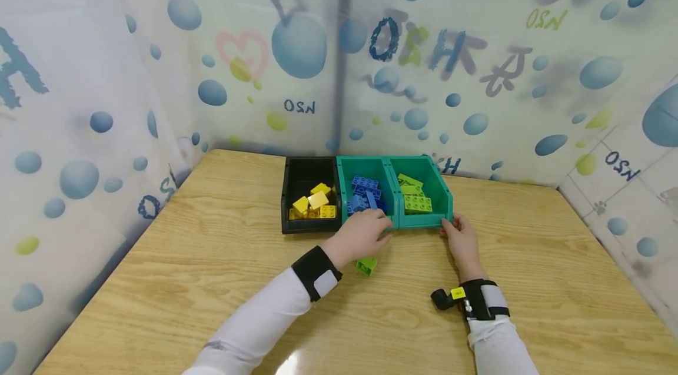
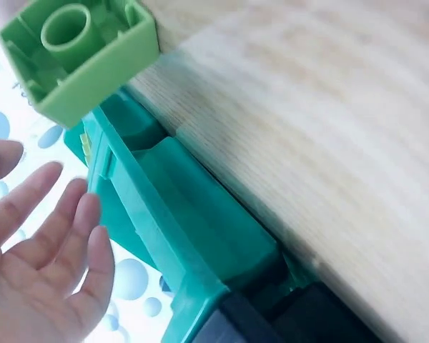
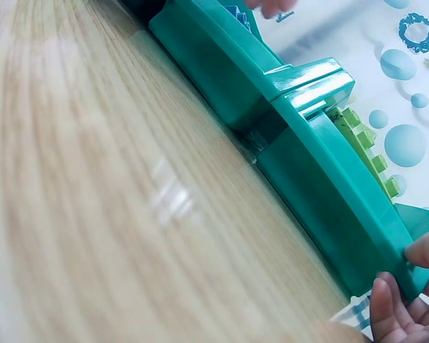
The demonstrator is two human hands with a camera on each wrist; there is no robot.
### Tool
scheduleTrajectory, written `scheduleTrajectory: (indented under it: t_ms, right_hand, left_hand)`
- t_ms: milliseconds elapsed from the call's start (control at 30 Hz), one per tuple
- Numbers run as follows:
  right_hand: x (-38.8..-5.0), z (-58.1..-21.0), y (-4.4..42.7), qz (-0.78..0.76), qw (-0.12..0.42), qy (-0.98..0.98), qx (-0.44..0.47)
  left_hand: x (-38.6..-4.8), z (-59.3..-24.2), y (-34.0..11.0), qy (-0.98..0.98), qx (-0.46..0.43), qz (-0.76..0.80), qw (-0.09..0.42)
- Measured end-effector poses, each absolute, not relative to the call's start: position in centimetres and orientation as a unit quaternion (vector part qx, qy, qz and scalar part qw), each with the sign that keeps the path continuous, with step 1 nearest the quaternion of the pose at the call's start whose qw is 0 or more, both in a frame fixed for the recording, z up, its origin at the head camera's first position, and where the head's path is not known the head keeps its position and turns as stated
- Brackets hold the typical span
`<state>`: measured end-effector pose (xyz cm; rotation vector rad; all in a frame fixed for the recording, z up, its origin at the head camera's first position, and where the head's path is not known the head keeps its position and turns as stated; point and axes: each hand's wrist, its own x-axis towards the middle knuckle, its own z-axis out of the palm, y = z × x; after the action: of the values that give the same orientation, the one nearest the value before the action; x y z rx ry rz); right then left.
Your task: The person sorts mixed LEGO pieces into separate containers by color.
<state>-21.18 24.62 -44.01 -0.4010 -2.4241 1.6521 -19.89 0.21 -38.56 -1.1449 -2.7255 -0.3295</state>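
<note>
My left hand (image 1: 362, 235) hovers at the front of the middle teal bin (image 1: 368, 164), which holds blue bricks (image 1: 366, 191). In the left wrist view its fingers are spread and loosely bent, with nothing between them. A green toy brick (image 1: 366, 266) lies on the table just below that hand; its hollow underside shows in the left wrist view. With thumb and fingers, my right hand (image 1: 462, 244) pinches the front right corner of the right teal bin (image 1: 421, 221). Inside that bin lie several lime green bricks (image 1: 418, 203).
A black bin (image 1: 311, 226) with several yellow bricks (image 1: 318, 201) adjoins the teal bins on the left. The three bins stand in a row near the back of the wooden table (image 1: 212, 257). A patterned curtain (image 1: 238, 116) hangs behind and at both sides.
</note>
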Motion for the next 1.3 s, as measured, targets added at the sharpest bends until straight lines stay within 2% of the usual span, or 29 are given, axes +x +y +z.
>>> scheduleTrajectory:
  t_ms: [233, 500, 867, 1300]
  right_hand:
    - [-21.2, -44.2, 24.6, 0.562, 0.096, -0.81, -0.137]
    - [-21.3, -44.1, 24.7, 0.57, 0.089, -0.806, -0.132]
    - [-21.2, -44.0, 24.7, 0.573, 0.096, -0.804, -0.129]
    - [-21.1, -44.0, 24.8, 0.558, 0.094, -0.815, -0.127]
  left_hand:
    - [-18.9, -38.6, -0.3, -0.925, -0.368, -0.085, -0.032]
    - [-18.1, -38.9, -0.6, -0.93, -0.349, -0.085, -0.079]
    - [-17.3, -38.8, -1.2, -0.932, -0.327, -0.102, -0.115]
    - [-17.1, -39.2, -1.0, -0.93, -0.335, -0.109, -0.103]
